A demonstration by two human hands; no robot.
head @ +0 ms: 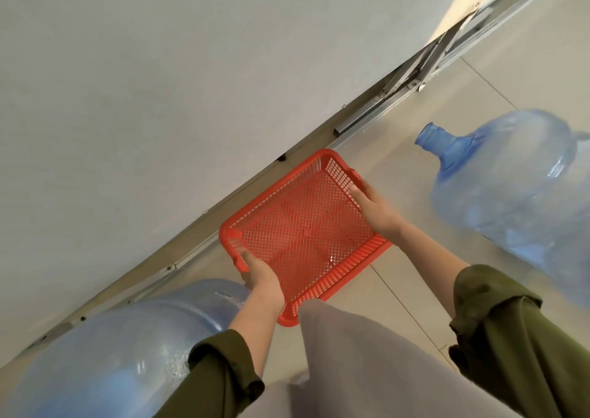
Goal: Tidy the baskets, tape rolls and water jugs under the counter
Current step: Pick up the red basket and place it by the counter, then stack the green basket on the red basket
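- 2 hands hold 1 red rectangular plastic mesh basket (pixel 303 232) by its short ends. The left hand (pixel 263 278) grips the near-left end, thumb over the rim. The right hand (pixel 375 208) grips the far-right end by the handle, thumb inside the wall.
- The basket is held roughly level above the pale tiled floor (pixel 399 290). Its long far side is just beside the metal rail (pixel 360 120) along the edge of the pale grey counter (pixel 127 82). Only its own mesh bottom shows inside.
- 1 large clear blue plastic water jug (pixel 510 188) lies on its side on the floor to the right of the basket, apart from it, with its open neck pointing toward the rail.
- A 2nd clear blue plastic jug (pixel 111 354) lies to the left against the rail, near the left hand. The olive-green left sleeve (pixel 220 373) partly hides it.
- The olive-green right sleeve (pixel 498 322) is rolled at the forearm.
- A grey trouser leg (pixel 351 369) covers the basket's near corner.
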